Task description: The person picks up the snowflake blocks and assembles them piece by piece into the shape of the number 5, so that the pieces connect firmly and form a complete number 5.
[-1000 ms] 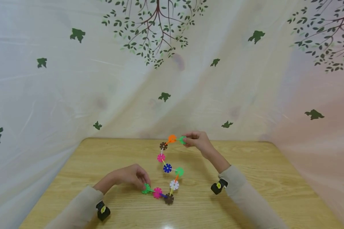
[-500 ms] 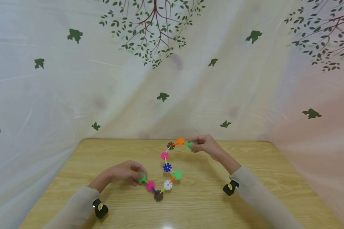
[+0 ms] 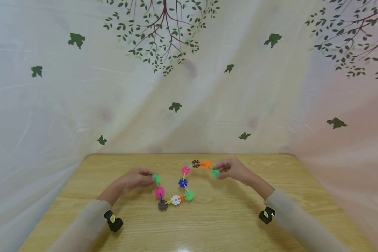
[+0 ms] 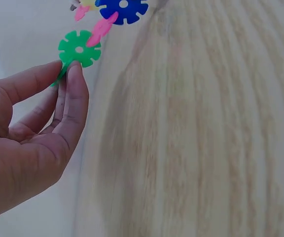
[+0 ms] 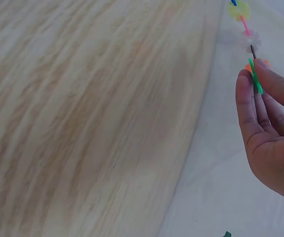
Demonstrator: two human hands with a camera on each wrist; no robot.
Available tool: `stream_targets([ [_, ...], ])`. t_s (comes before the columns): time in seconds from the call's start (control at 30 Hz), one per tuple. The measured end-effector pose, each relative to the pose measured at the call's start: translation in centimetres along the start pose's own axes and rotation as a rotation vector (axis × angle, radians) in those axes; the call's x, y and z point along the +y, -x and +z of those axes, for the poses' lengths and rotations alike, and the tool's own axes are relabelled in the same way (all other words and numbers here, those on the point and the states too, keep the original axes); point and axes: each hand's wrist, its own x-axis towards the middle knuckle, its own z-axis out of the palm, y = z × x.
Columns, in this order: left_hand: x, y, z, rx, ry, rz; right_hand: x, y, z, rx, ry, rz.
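Note:
A chain of notched interlocking plastic discs (image 3: pixel 183 184) zigzags between my two hands over the wooden table. At its left end, my left hand (image 3: pixel 130 182) pinches a green disc (image 3: pixel 156 177) between thumb and fingers. Close up in the left wrist view, a green disc (image 4: pixel 88 55) links to a pink one (image 4: pixel 101 30) and a blue one (image 4: pixel 111 10). My right hand (image 3: pixel 236 171) pinches the green disc (image 3: pixel 215 173) at the other end, beside an orange disc (image 3: pixel 207 164). Seen edge-on in the right wrist view, that green disc (image 5: pixel 256 81) sits between thumb and fingertips.
The light wooden table (image 3: pixel 189 227) reaches back to a pale cloth backdrop (image 3: pixel 129 105) printed with branches and leaves. Each sleeve cuff carries a small black wrist camera, one on the left (image 3: pixel 116 224) and one on the right (image 3: pixel 266 217).
My left hand has moved away from me and slightly left; my right hand has moved right and nearer. The chain's ends have spread apart, and its lower part has swung left.

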Motion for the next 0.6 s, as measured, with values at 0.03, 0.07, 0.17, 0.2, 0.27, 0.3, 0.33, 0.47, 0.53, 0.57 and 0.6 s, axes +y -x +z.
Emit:
stream_targets([
  [0.03, 0.0, -0.2, -0.1, 0.007, 0.010, 0.005, 0.1, 0.2, 0.0, -0.004, 0.005, 0.001],
  [0.07, 0.0, -0.4, -0.1, 0.013, 0.020, 0.008, 0.1, 0.4, 0.1, -0.006, 0.011, 0.001],
  [0.17, 0.0, -1.0, -0.1, 0.032, 0.041, 0.010, 0.2, 1.0, 0.2, -0.013, 0.028, -0.002],
  [0.2, 0.0, -1.3, -0.1, 0.041, 0.050, 0.007, 0.3, 1.2, 0.3, -0.013, 0.037, -0.003],
  [0.27, 0.0, -1.8, -0.1, 0.048, 0.062, 0.006, 0.6, 1.5, 0.5, -0.015, 0.052, -0.005],
  [0.3, 0.0, -2.0, 0.0, 0.046, 0.063, 0.011, 0.8, 1.6, 0.6, -0.015, 0.062, -0.010],
  [0.33, 0.0, -2.3, 0.0, 0.047, 0.064, 0.014, 1.0, 1.7, 0.7, -0.015, 0.070, -0.015],
  [0.47, -0.2, -3.1, 0.1, 0.053, 0.083, 0.020, 1.6, 2.1, 1.3, -0.014, 0.101, -0.034],
  [0.53, -0.3, -3.3, 0.1, 0.056, 0.082, 0.028, 1.8, 2.3, 1.5, -0.017, 0.124, -0.039],
  [0.57, -0.4, -3.5, 0.0, 0.057, 0.080, 0.031, 1.8, 2.4, 1.6, -0.018, 0.133, -0.040],
  [0.6, -0.4, -3.6, 0.1, 0.060, 0.074, 0.031, 1.8, 2.5, 1.7, -0.016, 0.147, -0.036],
])
